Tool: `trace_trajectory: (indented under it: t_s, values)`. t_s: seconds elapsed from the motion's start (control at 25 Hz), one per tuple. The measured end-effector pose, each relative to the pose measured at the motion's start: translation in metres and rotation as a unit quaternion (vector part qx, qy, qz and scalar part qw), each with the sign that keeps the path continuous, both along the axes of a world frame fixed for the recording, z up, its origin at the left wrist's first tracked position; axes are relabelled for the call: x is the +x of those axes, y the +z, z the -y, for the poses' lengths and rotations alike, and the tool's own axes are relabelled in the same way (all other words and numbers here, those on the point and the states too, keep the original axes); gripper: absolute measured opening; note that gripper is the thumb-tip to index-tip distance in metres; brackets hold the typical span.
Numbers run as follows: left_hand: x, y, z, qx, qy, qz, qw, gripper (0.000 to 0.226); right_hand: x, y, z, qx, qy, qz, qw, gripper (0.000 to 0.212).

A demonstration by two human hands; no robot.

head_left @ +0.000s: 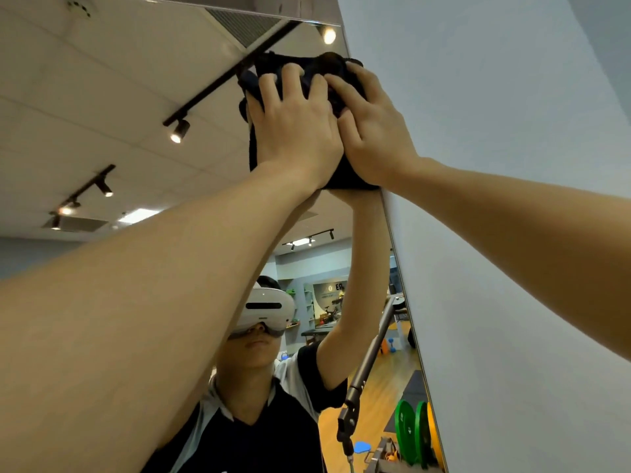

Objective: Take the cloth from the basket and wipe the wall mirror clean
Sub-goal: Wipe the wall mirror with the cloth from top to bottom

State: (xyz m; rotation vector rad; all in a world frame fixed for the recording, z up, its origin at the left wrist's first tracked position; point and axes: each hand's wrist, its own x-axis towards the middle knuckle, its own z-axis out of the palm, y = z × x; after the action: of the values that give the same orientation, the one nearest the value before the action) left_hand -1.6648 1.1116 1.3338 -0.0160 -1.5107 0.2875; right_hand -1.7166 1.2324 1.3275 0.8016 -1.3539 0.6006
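A dark cloth (307, 68) is pressed flat against the wall mirror (119, 97) near its top right corner. My left hand (295, 131) lies spread over the cloth's left part, and my right hand (372, 131) presses its right part beside the mirror's right edge. Both arms reach up high. The two hands touch each other side by side. Most of the cloth is hidden under my hands; only its top and a strip below show. The basket is not in view.
A plain grey wall (495, 165) borders the mirror on the right. The mirror reflects a person wearing a headset (269, 310), ceiling track lights (179, 129), a metal pole (368, 356), green weight plates (408, 430) and a wooden floor.
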Motion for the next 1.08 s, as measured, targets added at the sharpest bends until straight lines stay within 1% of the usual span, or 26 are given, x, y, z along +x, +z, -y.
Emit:
trace_trajectory:
  t_s: [0.08,0.2,0.32,0.44,0.64,0.92,1.08]
  values:
    - [0.0,0.013,0.001,-0.001,0.003,0.005,1.0,0.054,0.001,0.013,-0.002,0.014,-0.01,0.005,1.0,0.059]
    - [-0.001,0.049,0.0,0.007,-0.006,0.005,1.0,0.044,0.007,0.047,-0.001,0.019,-0.021,0.015,0.999,0.064]
    - [-0.002,0.083,-0.001,0.025,-0.017,0.007,1.0,0.043,0.009,0.078,-0.001,0.022,-0.026,0.013,0.999,0.066]
    - [-0.004,0.092,-0.002,0.027,-0.015,0.0,1.0,0.044,0.007,0.089,-0.003,0.024,-0.02,0.011,0.999,0.065]
    - [-0.002,0.072,0.0,0.009,-0.022,-0.006,1.0,0.045,0.006,0.069,-0.001,0.009,-0.002,0.016,1.0,0.064]
    - [0.001,0.007,0.007,-0.007,-0.027,-0.016,0.999,0.049,0.004,0.006,0.003,0.001,0.004,0.015,1.0,0.061]
    - [0.012,-0.006,0.019,-0.026,-0.018,0.017,0.999,0.05,0.022,-0.007,0.015,-0.008,-0.011,0.047,0.999,0.066]
